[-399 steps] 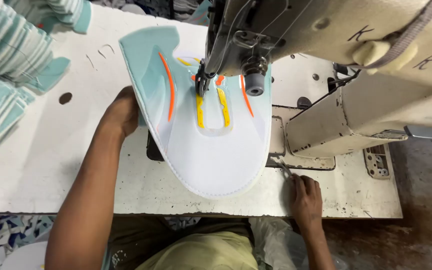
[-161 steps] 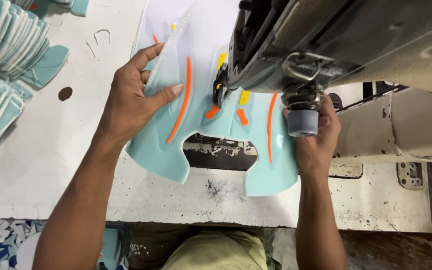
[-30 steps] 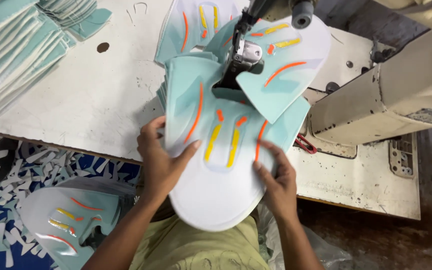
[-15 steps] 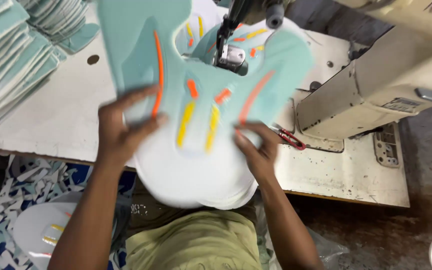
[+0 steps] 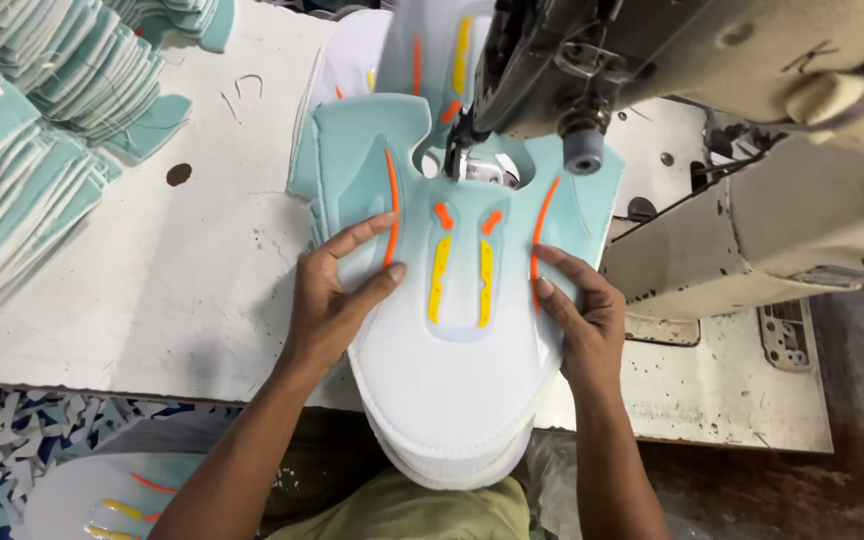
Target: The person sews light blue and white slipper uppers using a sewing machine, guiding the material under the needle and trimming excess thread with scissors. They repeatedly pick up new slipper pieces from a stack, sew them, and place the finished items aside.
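Both hands are pressing down on the shoe upper (image 5: 457, 330), a mint and white piece with orange and yellow stripes, lying flat on the worktop (image 5: 202, 290) with its white rounded end hanging over the near edge. The left hand (image 5: 337, 300) is resting on its left side, fingers (image 5: 367, 232) spread flat and reaching up along an orange stripe. The right hand (image 5: 582, 315) is holding the right side, fingers also spread and laid flat, nothing pinched. Just beyond the fingertips, the notch of the upper is sitting under the needle of the sewing machine (image 5: 712, 120). More finished uppers (image 5: 422, 50) are lying past the needle. Far left of the left hand, a stack of mint pieces (image 5: 22, 170) is waiting on the worktop.
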